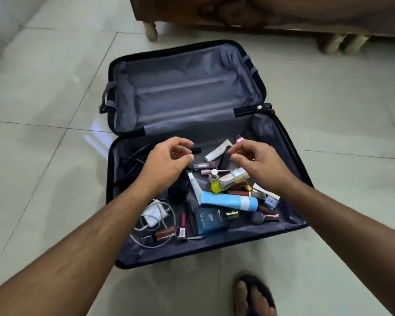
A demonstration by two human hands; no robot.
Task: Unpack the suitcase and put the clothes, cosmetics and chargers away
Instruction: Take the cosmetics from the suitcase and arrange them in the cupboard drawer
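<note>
A dark suitcase [114, 201] lies open on the tiled floor. Its far half shows only grey lining [183, 92]. The near half holds several cosmetics: a light blue tube [228, 201], a blue perfume box [209, 221], a yellow-capped bottle [224, 182], lip glosses and a white tube [214, 152]. A white charger with its cable [154, 214] and black cables [130, 165] lie at the left. My left hand [167, 159] and my right hand [258, 161] hover over the cosmetics with loosely curled fingers, holding nothing.
A wooden piece of furniture on pale legs [151, 30] stands beyond the suitcase. My sandalled foot [253, 295] is on the floor just in front of it. Pale floor tiles [43, 133] surround the case.
</note>
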